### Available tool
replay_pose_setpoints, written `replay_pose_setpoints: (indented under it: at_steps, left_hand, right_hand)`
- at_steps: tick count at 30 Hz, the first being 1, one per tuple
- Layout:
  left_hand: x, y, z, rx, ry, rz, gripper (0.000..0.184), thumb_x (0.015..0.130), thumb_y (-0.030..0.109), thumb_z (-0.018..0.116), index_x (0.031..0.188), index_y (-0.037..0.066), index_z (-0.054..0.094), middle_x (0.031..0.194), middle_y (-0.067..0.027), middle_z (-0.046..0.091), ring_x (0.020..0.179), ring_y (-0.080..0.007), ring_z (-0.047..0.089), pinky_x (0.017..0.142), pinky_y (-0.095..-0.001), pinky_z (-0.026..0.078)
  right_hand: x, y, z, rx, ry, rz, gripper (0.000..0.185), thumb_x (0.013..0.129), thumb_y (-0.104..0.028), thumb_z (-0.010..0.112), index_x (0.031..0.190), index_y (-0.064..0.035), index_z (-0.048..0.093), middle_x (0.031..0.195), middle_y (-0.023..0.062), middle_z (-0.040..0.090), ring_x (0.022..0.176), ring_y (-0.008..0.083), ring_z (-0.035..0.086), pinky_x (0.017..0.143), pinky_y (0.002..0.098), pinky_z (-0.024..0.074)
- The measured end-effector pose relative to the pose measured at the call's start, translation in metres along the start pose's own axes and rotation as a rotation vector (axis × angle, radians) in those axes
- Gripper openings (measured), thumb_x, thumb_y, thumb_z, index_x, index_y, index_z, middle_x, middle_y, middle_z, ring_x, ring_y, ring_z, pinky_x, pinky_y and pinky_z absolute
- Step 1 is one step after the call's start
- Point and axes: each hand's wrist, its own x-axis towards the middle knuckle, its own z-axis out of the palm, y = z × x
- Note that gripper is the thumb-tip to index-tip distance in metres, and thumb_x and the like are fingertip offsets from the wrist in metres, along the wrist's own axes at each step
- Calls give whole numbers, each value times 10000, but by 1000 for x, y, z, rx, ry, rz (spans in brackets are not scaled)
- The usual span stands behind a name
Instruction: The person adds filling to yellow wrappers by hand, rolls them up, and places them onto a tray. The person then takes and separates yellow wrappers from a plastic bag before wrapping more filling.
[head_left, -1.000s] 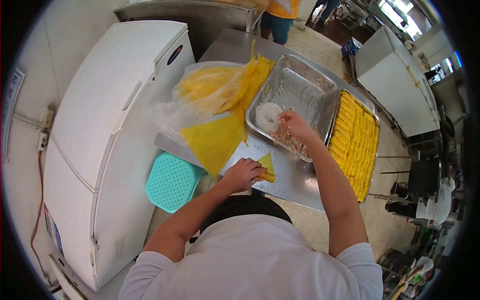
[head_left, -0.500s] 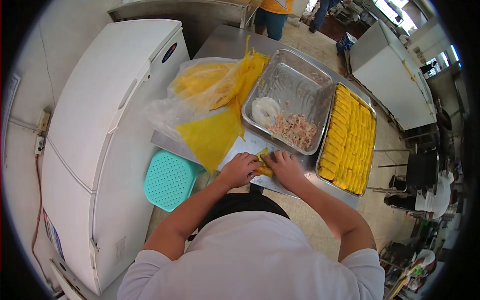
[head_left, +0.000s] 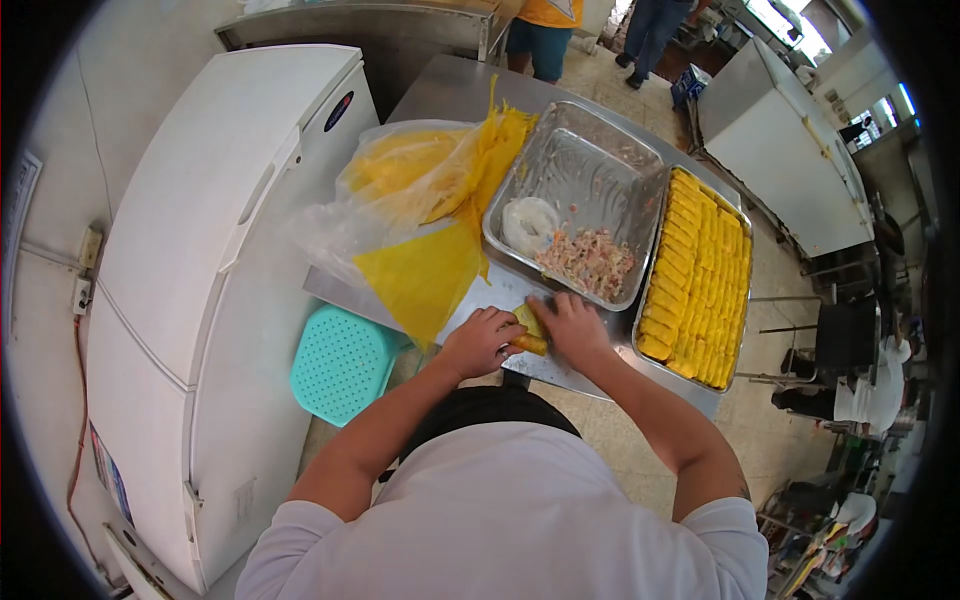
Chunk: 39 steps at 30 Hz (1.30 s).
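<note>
A partly rolled yellow spring roll (head_left: 528, 343) lies on the metal work surface between my hands, with a flap of its wrapper lying uncovered on the far side. My left hand (head_left: 482, 342) curls over the roll's left end and grips it. Just right of it, my right hand (head_left: 574, 332) rests with its fingers apart, the thumb side at the wrapper's edge. Ahead, a deep metal pan (head_left: 600, 150) holds chopped meat filling (head_left: 590, 262) and a whitish round bowl (head_left: 530, 225). To the right, a tray (head_left: 742, 300) is packed with rows of yellow rolls (head_left: 695, 280).
Loose yellow wrappers (head_left: 425, 275) lie left of the pan, beside a clear plastic bag (head_left: 335, 235) of more wrappers. A turquoise stool (head_left: 343, 365) stands below the table's left edge, near a white freezer (head_left: 240, 200). People stand beyond the table (head_left: 545, 40) and at far right.
My right hand has shifted slightly right and away, uncovering more of the wrapper. My left hand stays on the roll. In the background, a person's legs have come further into view.
</note>
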Motion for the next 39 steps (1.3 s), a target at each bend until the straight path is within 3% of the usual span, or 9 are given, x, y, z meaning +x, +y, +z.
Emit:
replay_pose_setpoints:
  at_steps: [3, 6, 12, 15, 18, 21, 24, 28, 39]
  left_hand:
    - [1, 0, 0, 0, -2, -2, 334, 881, 243, 816, 1179, 118, 730, 1188, -82, 690, 1105, -315, 637, 966, -445, 510]
    - [1, 0, 0, 1, 5, 0, 322, 880, 247, 818, 1160, 119, 724, 1180, -77, 690, 1107, -309, 634, 965, -443, 511]
    - [2, -1, 1, -21, 5, -5, 337, 857, 233, 839, 1155, 117, 730, 1189, -83, 694, 1103, -313, 640, 962, -441, 514]
    - [1, -1, 0, -27, 6, -12, 340, 852, 232, 842, 1151, 117, 729, 1194, -84, 692, 1101, -318, 642, 956, -441, 515]
    - [1, 0, 0, -25, 27, -3, 345, 847, 234, 843, 1147, 112, 727, 1202, -95, 690, 1105, -328, 640, 953, -444, 514]
    - [1, -1, 1, -17, 45, 13, 352, 843, 238, 842, 1146, 101, 724, 1210, -109, 689, 1111, -338, 638, 956, -451, 513]
    - [1, -1, -1, -40, 17, 1, 355, 843, 240, 840, 1143, 92, 723, 1211, -120, 688, 1115, -342, 637, 958, -459, 512]
    - [1, 3, -6, -48, 31, -40, 307, 870, 265, 818, 1106, 91, 726, 1172, -111, 684, 1107, -332, 628, 962, -455, 502]
    - [14, -5, -8, -18, 90, -8, 238, 895, 252, 784, 1057, 84, 736, 1093, -103, 671, 1042, -326, 626, 910, -459, 506]
  right_hand:
    - [-11, -5, 2, -68, 0, -146, 624, 998, -192, 589, 1606, -305, 510, 1260, 126, 595, 1184, 321, 611, 949, 472, 545]
    - [-5, 4, 1, -6, 1, -29, 618, 990, -164, 592, 1586, -318, 543, 1244, 122, 593, 1180, 322, 611, 977, 478, 537]
    - [-32, 17, -5, 107, -55, -159, 633, 952, -90, 597, 1547, -307, 604, 1229, 121, 585, 1174, 325, 609, 982, 479, 537]
    - [-46, 25, -12, 199, -1, -108, 670, 891, -59, 659, 1529, -260, 616, 1150, 140, 585, 1112, 354, 631, 963, 453, 543]
    - [-52, 13, -9, 336, 80, -36, 613, 853, -58, 723, 1455, -145, 650, 1153, 158, 613, 1109, 375, 638, 960, 452, 546]
    - [-49, -12, 7, 592, 255, -18, 504, 842, -83, 759, 1339, -61, 679, 1179, 174, 644, 1119, 386, 641, 978, 466, 548]
    - [-45, -35, 3, 656, 241, 10, 420, 878, -123, 772, 1277, -35, 679, 1221, 179, 649, 1137, 403, 633, 996, 486, 541]
    - [-38, -39, 21, 500, 290, 42, 331, 901, -171, 775, 1191, -43, 683, 1181, 167, 645, 1105, 376, 618, 965, 476, 521]
    - [-23, -39, 23, 419, 354, 105, 273, 920, -170, 740, 1154, -37, 692, 1170, 145, 639, 1095, 370, 595, 938, 497, 494]
